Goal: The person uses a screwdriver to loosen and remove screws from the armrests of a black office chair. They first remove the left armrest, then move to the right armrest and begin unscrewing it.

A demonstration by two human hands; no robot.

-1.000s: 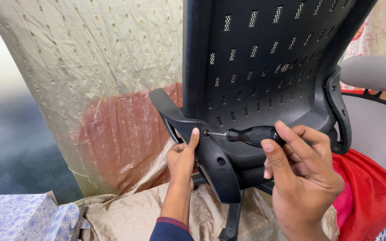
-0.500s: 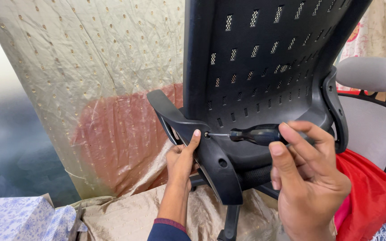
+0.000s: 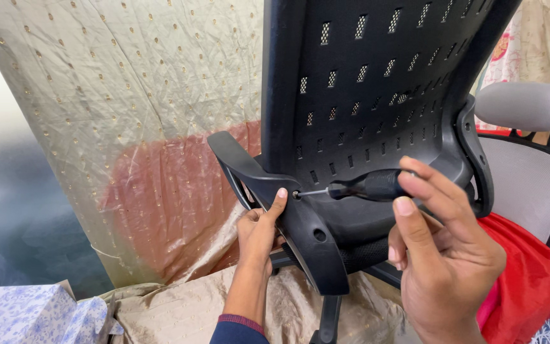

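Observation:
A black office chair (image 3: 377, 76) with a perforated plastic back fills the upper middle of the head view. My right hand (image 3: 444, 255) grips a black-handled screwdriver (image 3: 367, 186), held level, with its tip in a screw (image 3: 295, 194) on the chair's left armrest bracket (image 3: 307, 223). My left hand (image 3: 259, 232) clasps that bracket from the left, its thumb lying right beside the screw. A second hole (image 3: 319, 236) shows lower on the bracket.
A cream dotted cloth (image 3: 135, 108) with a reddish patch hangs behind the chair and spreads below it. A second chair with a grey armrest pad (image 3: 520, 105) stands at the right over red fabric (image 3: 529, 267). A blue floral box (image 3: 33, 315) lies bottom left.
My right hand has turned on the screwdriver handle, fingers shifting over it and the handle rising slightly. The left hand and the bracket stay put. The view has drifted a little.

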